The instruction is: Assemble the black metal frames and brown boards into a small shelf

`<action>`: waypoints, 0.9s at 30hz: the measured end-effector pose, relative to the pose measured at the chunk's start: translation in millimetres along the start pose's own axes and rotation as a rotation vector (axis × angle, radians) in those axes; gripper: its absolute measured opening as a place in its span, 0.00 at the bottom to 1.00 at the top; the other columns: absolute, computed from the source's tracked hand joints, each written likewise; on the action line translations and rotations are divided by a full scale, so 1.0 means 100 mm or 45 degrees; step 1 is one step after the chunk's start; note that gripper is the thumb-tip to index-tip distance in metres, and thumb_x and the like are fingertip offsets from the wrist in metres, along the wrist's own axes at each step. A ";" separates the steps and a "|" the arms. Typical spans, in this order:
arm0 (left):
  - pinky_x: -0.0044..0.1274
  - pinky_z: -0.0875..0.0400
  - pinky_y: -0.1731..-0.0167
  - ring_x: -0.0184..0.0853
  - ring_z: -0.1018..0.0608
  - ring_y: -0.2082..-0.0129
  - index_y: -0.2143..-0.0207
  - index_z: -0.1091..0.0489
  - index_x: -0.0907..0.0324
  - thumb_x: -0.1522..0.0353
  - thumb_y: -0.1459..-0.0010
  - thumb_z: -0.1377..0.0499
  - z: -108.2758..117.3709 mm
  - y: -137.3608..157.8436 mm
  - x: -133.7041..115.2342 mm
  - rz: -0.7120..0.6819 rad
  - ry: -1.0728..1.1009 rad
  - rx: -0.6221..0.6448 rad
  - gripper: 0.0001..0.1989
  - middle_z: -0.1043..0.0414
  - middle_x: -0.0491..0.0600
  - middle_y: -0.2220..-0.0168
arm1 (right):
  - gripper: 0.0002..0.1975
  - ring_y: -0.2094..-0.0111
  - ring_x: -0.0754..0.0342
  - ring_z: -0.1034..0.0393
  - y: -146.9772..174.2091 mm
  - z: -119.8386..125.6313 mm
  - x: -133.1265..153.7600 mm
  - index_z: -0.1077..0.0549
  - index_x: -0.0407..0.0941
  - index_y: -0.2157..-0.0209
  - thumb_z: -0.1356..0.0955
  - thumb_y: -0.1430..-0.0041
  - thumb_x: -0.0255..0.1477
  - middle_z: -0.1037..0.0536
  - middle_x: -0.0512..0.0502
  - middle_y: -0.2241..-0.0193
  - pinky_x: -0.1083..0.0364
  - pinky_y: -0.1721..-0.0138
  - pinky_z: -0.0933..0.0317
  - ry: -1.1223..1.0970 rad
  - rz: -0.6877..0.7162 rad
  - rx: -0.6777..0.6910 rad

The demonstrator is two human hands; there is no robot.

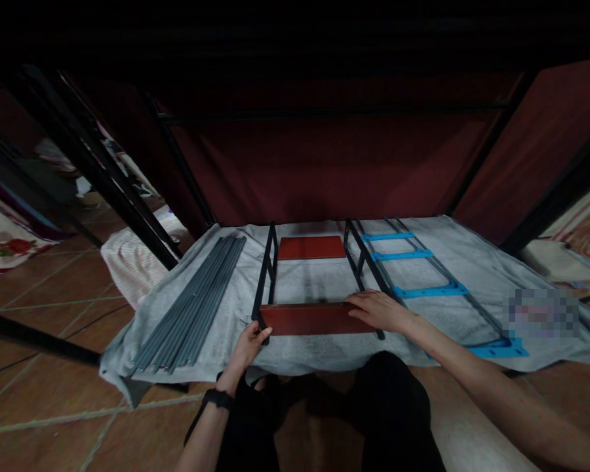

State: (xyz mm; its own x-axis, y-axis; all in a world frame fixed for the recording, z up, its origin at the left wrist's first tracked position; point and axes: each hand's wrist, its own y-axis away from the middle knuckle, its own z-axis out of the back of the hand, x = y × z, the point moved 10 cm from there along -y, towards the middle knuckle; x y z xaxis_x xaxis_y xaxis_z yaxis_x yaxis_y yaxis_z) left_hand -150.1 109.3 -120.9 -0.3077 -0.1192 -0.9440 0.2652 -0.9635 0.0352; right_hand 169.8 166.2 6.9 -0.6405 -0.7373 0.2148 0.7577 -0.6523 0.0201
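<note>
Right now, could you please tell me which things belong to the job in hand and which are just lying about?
In hand, it seems:
front reddish-brown board, right hand on it
black side frames, left hand at the left one's near corner
rear board, between them

Apparently lying about:
grey rods and blue-bracketed rack, untouched; possibly related
pale striped cloth, left

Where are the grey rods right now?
In the head view, the grey rods lie on the grey cloth, left of the black frame and the left hand.
</note>
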 end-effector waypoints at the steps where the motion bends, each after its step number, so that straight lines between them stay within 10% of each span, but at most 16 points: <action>1: 0.30 0.28 0.61 0.40 0.23 0.64 0.70 0.29 0.60 0.51 0.56 0.36 -0.01 -0.01 0.01 0.001 0.016 0.016 0.21 0.23 0.49 0.69 | 0.18 0.51 0.45 0.28 0.01 0.00 0.00 0.28 0.47 0.48 0.41 0.32 0.37 0.22 0.41 0.53 0.48 0.48 0.39 0.000 -0.007 -0.003; 13: 0.32 0.28 0.56 0.43 0.22 0.59 0.62 0.27 0.61 0.54 0.57 0.36 -0.04 -0.08 0.18 0.033 0.076 0.093 0.24 0.21 0.54 0.61 | 0.19 0.55 0.47 0.27 0.13 0.14 -0.01 0.27 0.48 0.49 0.42 0.31 0.40 0.20 0.43 0.58 0.49 0.50 0.39 0.069 0.008 -0.097; 27: 0.34 0.32 0.48 0.42 0.24 0.55 0.63 0.27 0.61 0.80 0.55 0.43 0.03 -0.02 -0.03 -0.204 -0.408 0.029 0.15 0.25 0.55 0.58 | 0.17 0.57 0.48 0.25 0.21 0.10 -0.11 0.25 0.48 0.55 0.41 0.31 0.40 0.19 0.45 0.61 0.41 0.41 0.46 -0.018 0.026 -0.183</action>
State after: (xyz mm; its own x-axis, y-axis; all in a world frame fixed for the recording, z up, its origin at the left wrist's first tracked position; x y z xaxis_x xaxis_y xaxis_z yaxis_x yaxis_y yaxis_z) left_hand -152.7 111.3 -117.5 -0.6155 -0.0321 -0.7875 0.1713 -0.9807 -0.0939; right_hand 194.0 162.2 14.6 -0.6224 -0.7490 0.2274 0.7442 -0.6562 -0.1246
